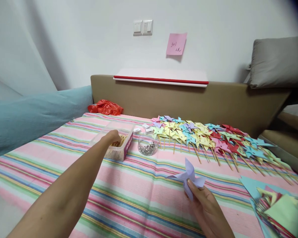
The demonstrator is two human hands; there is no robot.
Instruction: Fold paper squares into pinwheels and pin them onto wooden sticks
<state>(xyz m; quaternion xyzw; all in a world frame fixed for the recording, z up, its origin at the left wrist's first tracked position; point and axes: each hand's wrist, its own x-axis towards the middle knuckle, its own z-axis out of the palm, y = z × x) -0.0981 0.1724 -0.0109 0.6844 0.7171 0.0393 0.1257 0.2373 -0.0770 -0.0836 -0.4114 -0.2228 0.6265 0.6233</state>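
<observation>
My left hand (114,136) reaches into a clear plastic box (119,155) filled with thin wooden sticks (123,140). Its fingers are down among the sticks, mostly hidden from view. In my right hand (203,201) is a lilac paper pinwheel (188,175), pinched at its centre under the thumb, with no stick visible on it. A round clear tub (148,145) of small silvery pins or beads stands just right of the box. Beyond it lie several small white boxes (146,126).
Finished pinwheels on sticks (188,134) spread across the back right. Folded paper sheets (283,208) lie at the near right. A red plastic bag (106,107) sits by the tan backboard (225,99), beside a blue cushion (39,115). Striped cloth (144,191) covers the surface.
</observation>
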